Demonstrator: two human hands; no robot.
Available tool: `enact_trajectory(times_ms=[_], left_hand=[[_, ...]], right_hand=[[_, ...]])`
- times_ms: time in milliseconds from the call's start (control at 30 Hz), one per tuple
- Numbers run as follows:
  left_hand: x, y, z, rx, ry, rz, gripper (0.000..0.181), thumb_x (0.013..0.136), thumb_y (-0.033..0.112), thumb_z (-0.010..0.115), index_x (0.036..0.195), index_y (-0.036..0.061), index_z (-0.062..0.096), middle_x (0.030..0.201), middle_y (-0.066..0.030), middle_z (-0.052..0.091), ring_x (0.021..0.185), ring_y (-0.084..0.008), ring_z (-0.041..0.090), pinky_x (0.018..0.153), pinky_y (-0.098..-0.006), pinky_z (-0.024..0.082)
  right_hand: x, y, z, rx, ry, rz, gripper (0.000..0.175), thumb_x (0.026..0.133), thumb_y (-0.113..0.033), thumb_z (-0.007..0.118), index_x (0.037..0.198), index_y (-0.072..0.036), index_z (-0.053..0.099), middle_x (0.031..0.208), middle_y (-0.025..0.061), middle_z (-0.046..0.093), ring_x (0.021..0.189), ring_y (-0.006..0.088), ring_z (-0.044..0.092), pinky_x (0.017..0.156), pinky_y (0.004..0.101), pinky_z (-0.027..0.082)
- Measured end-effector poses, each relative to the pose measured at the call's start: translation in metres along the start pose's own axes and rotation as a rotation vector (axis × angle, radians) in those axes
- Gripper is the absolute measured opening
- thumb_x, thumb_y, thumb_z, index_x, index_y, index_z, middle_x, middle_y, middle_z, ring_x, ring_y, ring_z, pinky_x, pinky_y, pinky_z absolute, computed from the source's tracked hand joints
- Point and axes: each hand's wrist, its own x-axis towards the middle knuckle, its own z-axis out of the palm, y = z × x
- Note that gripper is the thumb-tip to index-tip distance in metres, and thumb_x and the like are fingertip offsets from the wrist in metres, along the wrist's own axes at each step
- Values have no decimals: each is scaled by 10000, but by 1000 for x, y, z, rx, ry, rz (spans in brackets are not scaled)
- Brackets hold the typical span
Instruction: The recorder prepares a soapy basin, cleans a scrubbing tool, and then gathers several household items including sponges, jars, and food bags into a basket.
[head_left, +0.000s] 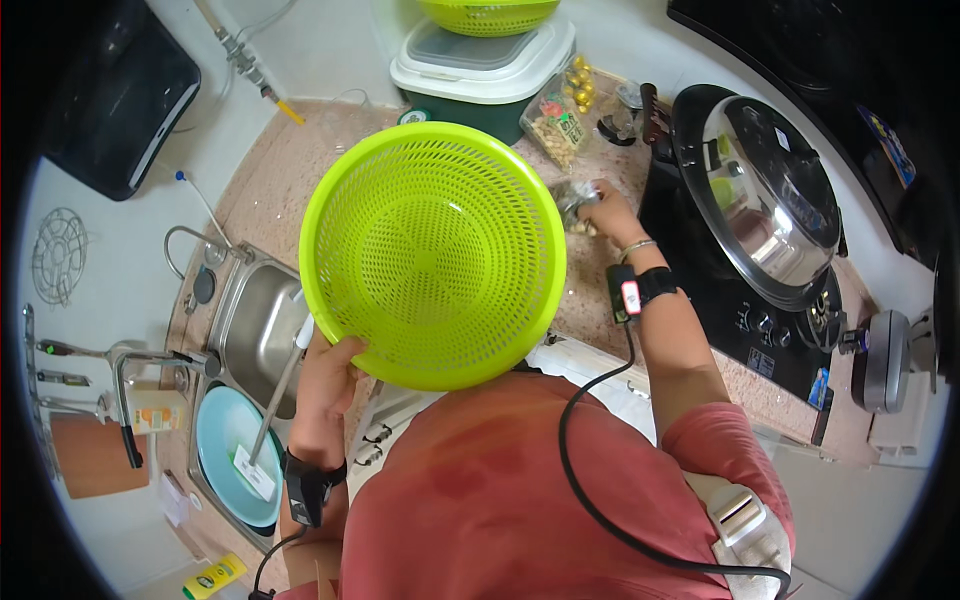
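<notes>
My left hand (334, 375) grips the near left rim of a lime-green plastic colander (426, 255), held up with its perforated inside facing the camera. On the right, my right hand (611, 214) has its fingers on a clear plastic bag (576, 201) with pale contents, low over the speckled countertop (592, 300). Part of that bag is hidden behind the colander's rim. Just beyond the bag stands a clear plastic container of peanuts (559, 135).
A black hob (697, 262) carries a wok with a shiny domed lid (765, 202) at right. At left are a steel sink (259, 326) and a light-blue basin (232, 427). A lidded dark-green bin (480, 105) stands at the back.
</notes>
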Motion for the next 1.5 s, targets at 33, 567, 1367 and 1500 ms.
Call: enact_trajectory(times_ms=[33, 567, 1367, 1500], left_hand=[[-2, 0, 3, -24, 7, -10, 531, 724, -53, 467, 1239, 43, 379, 975, -62, 561, 642, -108, 534, 433, -205, 359], [6, -19, 4, -120, 7, -130, 567, 706, -78, 422, 1259, 29, 351, 1028, -124, 557, 646, -179, 557, 393, -220, 364], [1, -19, -9, -80, 5, -110, 558, 710, -72, 439, 1255, 22, 363, 995, -87, 553, 635, -119, 523, 419, -197, 332], [-2, -17, -8, -137, -105, -143, 514, 723, -62, 447, 1228, 19, 393, 1037, -103, 555, 757, -176, 581, 494, -234, 439]], right_hand=[[-5, -15, -3, 174, 59, 70, 468, 621, -117, 667, 1064, -14, 556, 818, 125, 627, 742, 217, 617, 679, 283, 490], [69, -103, 5, -525, 10, -90, 856, 657, -442, 685, 1270, 61, 362, 1179, 240, 522, 1086, 313, 530, 945, 340, 391], [-21, -92, -14, -131, 271, -600, 464, 827, -92, 491, 1279, -31, 406, 1236, 248, 455, 1045, 366, 515, 898, 371, 416], [-75, -118, -15, 32, -22, -877, 491, 824, -123, 543, 1291, -42, 413, 1282, 198, 451, 1172, 292, 453, 991, 363, 342]])
